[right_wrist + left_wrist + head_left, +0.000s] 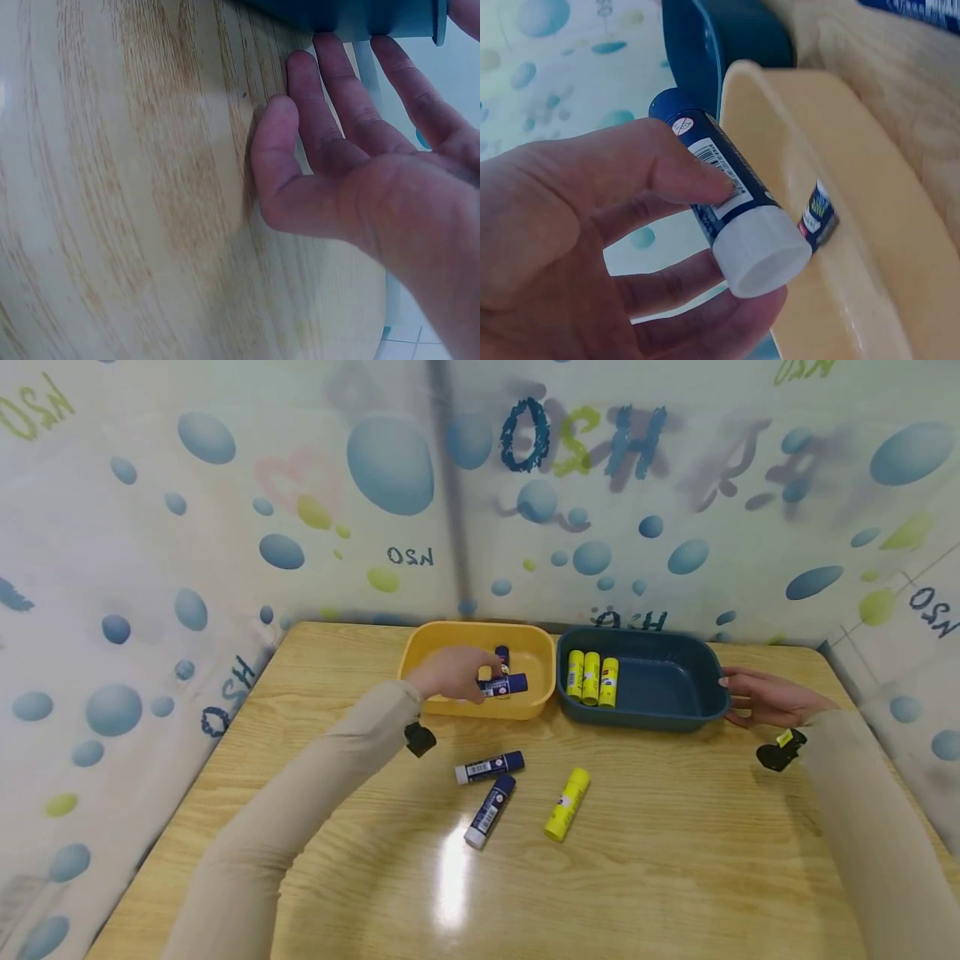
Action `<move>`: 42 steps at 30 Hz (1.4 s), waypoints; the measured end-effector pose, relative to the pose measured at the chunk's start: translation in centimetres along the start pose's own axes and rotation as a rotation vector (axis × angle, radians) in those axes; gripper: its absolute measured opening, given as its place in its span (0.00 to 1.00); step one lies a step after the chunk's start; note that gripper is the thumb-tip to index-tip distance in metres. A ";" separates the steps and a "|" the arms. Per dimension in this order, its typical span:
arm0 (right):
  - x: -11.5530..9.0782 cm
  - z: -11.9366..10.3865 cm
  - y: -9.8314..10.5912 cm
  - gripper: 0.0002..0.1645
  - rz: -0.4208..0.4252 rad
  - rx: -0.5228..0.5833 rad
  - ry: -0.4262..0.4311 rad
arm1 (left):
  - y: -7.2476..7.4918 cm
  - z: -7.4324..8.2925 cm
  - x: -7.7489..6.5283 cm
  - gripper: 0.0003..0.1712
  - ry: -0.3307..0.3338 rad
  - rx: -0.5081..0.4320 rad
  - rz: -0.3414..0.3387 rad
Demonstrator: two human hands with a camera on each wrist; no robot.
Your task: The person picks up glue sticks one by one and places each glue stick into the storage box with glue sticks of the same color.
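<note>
While 1 navy stick (502, 655) lies in the orange bin (517, 709) at mid-frame, 2 loose navy sticks (491, 768) rest below it on the table (675, 852), left of 1 loose yellow stick (567, 804). Right of centre, 3 yellow sticks (591, 679) lie side by side at the left end of the dark blue bin (637, 718), so colour probably decides the grouping. Entering from the lower left, the left hand (453, 672) pinches a held navy stick (507, 685) over the orange bin, thumb on the label near its white end, perhaps for control. At right, the right hand (772, 697) extends slightly bent, parted fingers to the dark blue bin's outer right wall, probably steadying it.
</note>
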State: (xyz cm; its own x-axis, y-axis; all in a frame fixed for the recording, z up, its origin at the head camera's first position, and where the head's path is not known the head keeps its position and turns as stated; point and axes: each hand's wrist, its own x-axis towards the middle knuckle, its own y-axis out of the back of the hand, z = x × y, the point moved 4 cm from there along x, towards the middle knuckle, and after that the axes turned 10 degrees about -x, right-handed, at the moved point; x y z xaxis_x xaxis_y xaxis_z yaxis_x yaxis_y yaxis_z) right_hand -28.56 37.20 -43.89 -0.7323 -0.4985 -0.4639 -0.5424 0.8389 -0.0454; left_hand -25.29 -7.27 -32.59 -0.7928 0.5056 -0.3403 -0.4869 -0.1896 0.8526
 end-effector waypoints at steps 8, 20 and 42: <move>-0.1 0.1 0.2 0.17 -0.018 -0.008 0.002 | 1.2 -2.1 1.3 0.21 0.071 -0.025 -0.020; 0.0 0.7 0.4 0.13 0.067 -0.013 -0.019 | 2.0 -5.2 3.5 0.22 0.254 -0.125 -0.032; -0.1 0.4 0.1 0.12 0.052 -0.025 -0.006 | 0.6 -8.9 7.4 0.20 0.471 -0.320 -0.154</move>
State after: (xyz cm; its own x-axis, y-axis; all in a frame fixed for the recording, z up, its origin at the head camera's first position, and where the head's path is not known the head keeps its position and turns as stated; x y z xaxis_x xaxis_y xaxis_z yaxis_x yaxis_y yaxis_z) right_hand -28.36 37.42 -44.25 -0.7573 -0.4534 -0.4700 -0.5140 0.8578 0.0009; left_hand -34.73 -11.15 -38.18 -0.7462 0.1324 -0.6524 -0.6373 -0.4254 0.6426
